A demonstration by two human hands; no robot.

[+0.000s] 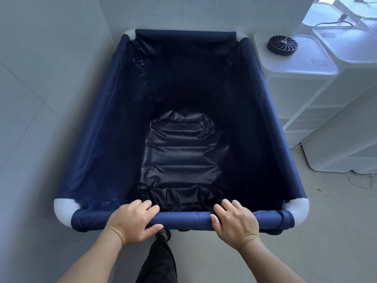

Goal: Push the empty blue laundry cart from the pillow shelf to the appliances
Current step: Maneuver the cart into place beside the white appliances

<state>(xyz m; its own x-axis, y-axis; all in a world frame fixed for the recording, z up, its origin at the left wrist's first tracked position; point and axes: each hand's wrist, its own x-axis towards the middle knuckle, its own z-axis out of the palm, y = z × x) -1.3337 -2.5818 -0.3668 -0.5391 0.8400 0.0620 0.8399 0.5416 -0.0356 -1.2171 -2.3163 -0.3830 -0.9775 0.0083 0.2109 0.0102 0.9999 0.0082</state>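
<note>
The blue laundry cart (271, 123) fills the middle of the head view, a dark blue fabric bin on a frame with white corner joints. Nothing lies inside it but wrinkled lining. My left hand (131, 222) and my right hand (234, 223) both grip the fabric-wrapped near rail, fingers curled over its top. White appliances (302, 99) with grilled sides stand just to the right of the cart, almost touching its right rim. The cart's far end sits close to the wall.
A grey wall (51, 58) runs along the cart's left side and behind it. A small black round fan (282, 45) with a cable rests on the nearest appliance's lid. More white units (346, 139) stand further right. A dark trouser leg and shoe (161, 252) show below the rail.
</note>
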